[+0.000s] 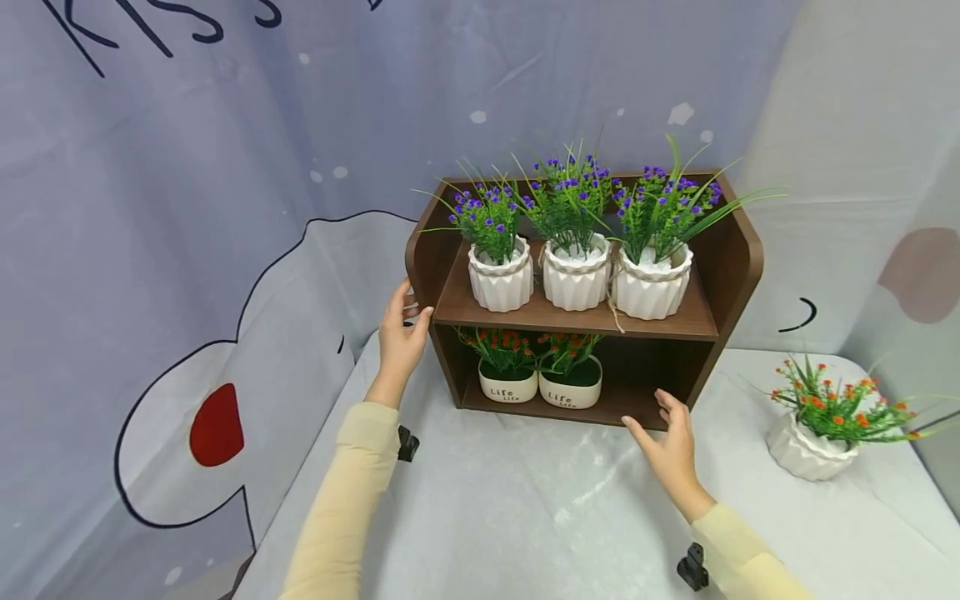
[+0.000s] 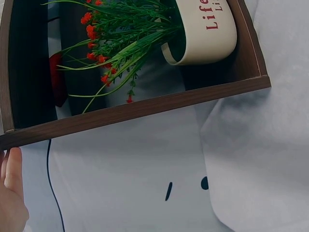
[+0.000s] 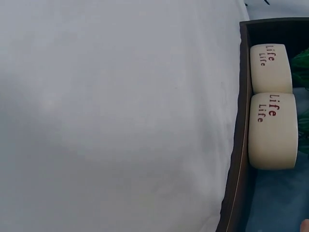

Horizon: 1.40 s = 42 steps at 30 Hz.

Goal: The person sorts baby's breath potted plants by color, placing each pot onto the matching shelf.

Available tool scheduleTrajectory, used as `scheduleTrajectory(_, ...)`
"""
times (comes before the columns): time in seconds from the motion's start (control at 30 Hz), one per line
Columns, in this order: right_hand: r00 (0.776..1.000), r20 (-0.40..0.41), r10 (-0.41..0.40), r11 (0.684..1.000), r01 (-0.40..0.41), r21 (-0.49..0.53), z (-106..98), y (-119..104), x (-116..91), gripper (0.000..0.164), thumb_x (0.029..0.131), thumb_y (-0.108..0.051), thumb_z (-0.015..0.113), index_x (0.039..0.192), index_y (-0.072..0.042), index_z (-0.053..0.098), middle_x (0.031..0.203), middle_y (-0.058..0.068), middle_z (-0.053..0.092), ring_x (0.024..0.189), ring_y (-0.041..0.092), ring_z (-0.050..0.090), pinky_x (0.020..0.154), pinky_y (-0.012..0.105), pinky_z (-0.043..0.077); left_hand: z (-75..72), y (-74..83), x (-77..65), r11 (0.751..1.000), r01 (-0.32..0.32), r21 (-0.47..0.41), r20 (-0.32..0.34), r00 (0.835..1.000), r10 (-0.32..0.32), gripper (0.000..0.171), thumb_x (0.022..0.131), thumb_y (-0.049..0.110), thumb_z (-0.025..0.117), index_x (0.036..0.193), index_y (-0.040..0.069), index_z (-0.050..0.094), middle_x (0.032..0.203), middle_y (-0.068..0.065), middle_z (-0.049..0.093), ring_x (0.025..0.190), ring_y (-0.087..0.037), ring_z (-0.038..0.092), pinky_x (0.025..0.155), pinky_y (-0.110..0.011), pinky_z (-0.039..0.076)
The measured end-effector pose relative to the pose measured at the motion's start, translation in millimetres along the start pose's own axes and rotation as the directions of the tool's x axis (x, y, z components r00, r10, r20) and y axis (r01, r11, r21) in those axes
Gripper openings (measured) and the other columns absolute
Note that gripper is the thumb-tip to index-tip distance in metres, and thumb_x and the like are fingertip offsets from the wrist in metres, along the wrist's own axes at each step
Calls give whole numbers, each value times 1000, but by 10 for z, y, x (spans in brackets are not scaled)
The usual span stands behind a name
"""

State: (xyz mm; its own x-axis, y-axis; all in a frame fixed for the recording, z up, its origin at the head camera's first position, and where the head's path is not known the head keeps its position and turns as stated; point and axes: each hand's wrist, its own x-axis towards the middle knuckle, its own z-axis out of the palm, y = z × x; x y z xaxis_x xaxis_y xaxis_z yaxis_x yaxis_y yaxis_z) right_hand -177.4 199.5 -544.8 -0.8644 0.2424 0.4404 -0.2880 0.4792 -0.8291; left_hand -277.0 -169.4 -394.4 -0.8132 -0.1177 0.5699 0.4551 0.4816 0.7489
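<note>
A dark brown two-tier wooden shelf [image 1: 577, 323] stands on the covered table. My left hand [image 1: 401, 337] is at its left side panel, fingertips right at the edge; the left wrist view shows the fingers [image 2: 13, 169] against the wood. In front of the lower right opening is my right hand [image 1: 671, 450], thumb and fingers spread with nothing between them. On the upper tier stand three white fluted pots with purple flowers: left pot [image 1: 501, 279], middle pot [image 1: 576, 275], right pot [image 1: 652, 287]. Below are two cream "Life" pots, the left one [image 1: 508, 387] and the right one [image 1: 570, 390], with orange-red flowers.
A white fluted pot [image 1: 806, 450] with orange flowers stands on the table to the right of the shelf. A printed grey curtain [image 1: 360, 108] hangs behind and at the left. The white table cover [image 1: 540, 508] stretches in front of the shelf.
</note>
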Motion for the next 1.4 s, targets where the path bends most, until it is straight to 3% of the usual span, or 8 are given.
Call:
scheduleTrajectory(0.17,998,-61,3,1000,-4,-2,-148,58,-49,67,74,3,77,129,13,41,127,29,45,116,35,43,95,0,27,-4,6,-3,1000,5,0,-6,1000,-5,51,90,5,64,138,7,45,111,-23,58,95,-37,62,73,-51,56)
scheduleTrajectory(0.4,990,-136,29,999,-34,-36,-345,112,-100,65,72,3,77,126,14,43,124,28,47,111,31,42,95,1,28,6,3,6,1000,4,-2,-1,1000,-4,51,90,5,63,138,6,45,111,-25,58,95,-39,63,74,-53,56)
scheduleTrajectory(0.67,976,-212,55,990,-81,-113,-605,221,-168,66,71,1,77,127,14,44,122,30,47,110,37,42,93,3,24,6,15,5,1000,21,-2,-2,1000,-21,51,90,6,63,138,7,45,111,-25,57,96,-38,62,75,-52,55)
scheduleTrajectory(0.73,971,-228,77,986,-109,-129,-680,263,-181,66,72,-1,76,128,13,44,122,30,46,110,38,42,93,8,25,5,13,7,1000,19,-5,0,1000,-19,51,90,6,63,138,7,45,112,-25,57,96,-38,62,74,-51,55)
scheduleTrajectory(0.93,952,-286,111,968,-168,-184,-910,423,-192,68,72,-4,76,129,13,43,121,33,44,112,43,40,97,43,32,3,11,6,1000,11,-5,0,1000,-11,51,90,6,63,138,6,45,111,-25,57,96,-39,63,74,-52,56)
scheduleTrajectory(1.03,938,-328,109,965,-179,-193,-1007,494,-190,68,71,-4,77,128,14,43,122,34,43,116,46,37,102,48,30,-2,13,4,1000,14,0,-1,1000,-14,51,90,6,63,138,6,45,112,-25,57,97,-39,62,74,-53,55)
scheduleTrajectory(1.2,886,-442,140,954,-241,-180,-1157,579,-161,67,72,-6,78,128,11,44,124,33,42,121,46,35,107,46,27,0,0,11,1000,7,-10,-8,1000,-7,51,90,7,64,138,7,46,112,-26,58,96,-39,63,74,-53,55)
scheduleTrajectory(1.4,785,-562,262,919,-380,-102,-1327,651,-66,70,76,-14,77,133,7,40,135,24,36,130,32,29,111,32,21,11,3,10,1000,19,-19,-2,1000,-20,51,91,7,63,138,7,46,112,-25,57,97,-38,63,75,-54,55)
